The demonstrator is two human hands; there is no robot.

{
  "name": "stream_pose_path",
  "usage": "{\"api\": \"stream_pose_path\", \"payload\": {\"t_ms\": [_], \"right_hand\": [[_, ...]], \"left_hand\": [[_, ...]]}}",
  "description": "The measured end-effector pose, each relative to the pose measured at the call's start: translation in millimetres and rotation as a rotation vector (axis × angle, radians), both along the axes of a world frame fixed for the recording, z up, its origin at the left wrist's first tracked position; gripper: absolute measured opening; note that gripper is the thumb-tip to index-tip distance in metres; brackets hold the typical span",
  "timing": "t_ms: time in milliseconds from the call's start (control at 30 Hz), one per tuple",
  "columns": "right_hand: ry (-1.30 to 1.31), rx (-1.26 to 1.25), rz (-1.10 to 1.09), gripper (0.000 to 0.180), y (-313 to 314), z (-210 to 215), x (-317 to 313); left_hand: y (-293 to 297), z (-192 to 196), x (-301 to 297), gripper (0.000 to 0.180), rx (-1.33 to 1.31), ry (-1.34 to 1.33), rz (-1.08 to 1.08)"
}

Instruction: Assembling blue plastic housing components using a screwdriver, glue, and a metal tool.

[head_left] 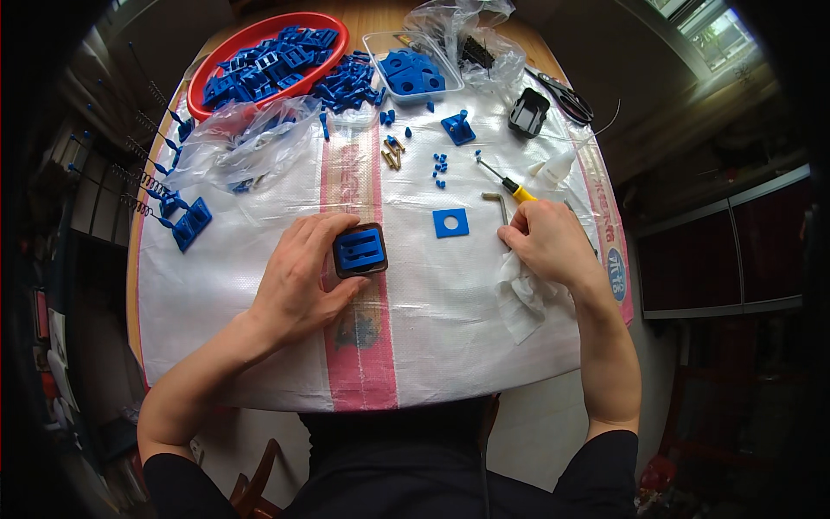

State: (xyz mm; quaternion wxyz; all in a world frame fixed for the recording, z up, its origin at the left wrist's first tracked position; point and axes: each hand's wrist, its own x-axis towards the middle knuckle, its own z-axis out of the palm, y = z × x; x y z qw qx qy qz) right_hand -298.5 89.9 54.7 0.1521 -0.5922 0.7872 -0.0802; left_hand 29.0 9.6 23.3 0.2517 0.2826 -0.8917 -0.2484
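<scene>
- Round wooden tabletop (363, 16) covered by a white woven sack sheet (450, 303) with pink stripes; window at upper right, dark cabinets on the right.
- Far edge: one red bowl (333, 28) heaped with blue plastic parts, a loose pile of blue clips (350, 85) beside it, one clear tray (380, 41) holding blue plates, crumpled clear bags (251, 138) at left and top.
- Mid-sheet clutter: one blue bracket (458, 128), one black housing (528, 112), one pair of scissors (566, 97), one hex key (498, 204), one yellow-handled screwdriver (508, 182), several brass screws (392, 156), small blue pins scattered around them.
- One blue square plate with a centre hole (450, 223) lies flat between the hands, touching neither.
- Left hand (298, 277): fingers curled around one black frame with a blue insert (360, 250), holding it on the sheet.
- Right hand (549, 242): closed loosely on a white tissue (519, 298), just beside the screwdriver handle and hex key; whether it touches them cannot be told.
- Left edge: springs (143, 177) and two blue blocks (190, 223), well apart from both hands.
</scene>
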Motion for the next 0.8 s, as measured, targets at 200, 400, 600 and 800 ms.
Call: {"api": "stream_pose_path", "payload": {"t_ms": [200,400,600,800], "right_hand": [[-0.092,-0.175,-0.069,0.021,9,-6,1],[-0.094,-0.306,-0.079,0.018,14,1,0],[-0.363,-0.615,-0.088,0.014,14,13,-4],[-0.944,-0.485,0.006,0.020,9,26,12]], "left_hand": [[0,-4,-2,0.071,-0.026,0.005,-0.019],[1,0,-3,0.077,0.012,-0.002,-0.049],[0,8,-3,0.086,0.019,-0.049,-0.042],[-9,23,-10,0.090,-0.024,0.010,-0.032]]}}
